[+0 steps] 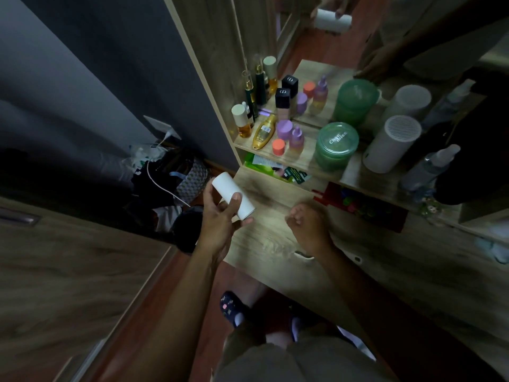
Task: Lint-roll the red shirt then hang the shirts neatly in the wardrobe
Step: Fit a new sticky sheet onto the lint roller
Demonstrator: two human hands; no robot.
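My left hand [220, 216] grips a white cylindrical lint roller [228, 193], holding it tilted just above the left end of a wooden dressing-table top [264, 238]. Thumb and fingers wrap around its lower part. My right hand [308, 221] hovers over the same tabletop a little to the right, fingers curled in loosely with nothing in them. The roller's reflection [332, 22] shows in the mirror at the top. No red shirt and no wardrobe interior are in view.
A shelf [278, 157] behind the tabletop holds several cosmetic bottles, a green jar [337, 146], a white cylinder [392, 144] and a spray bottle [429, 166]. A red organiser [363, 206] sits right of my hands. Bags and a white cable [165, 186] lie on the floor at left.
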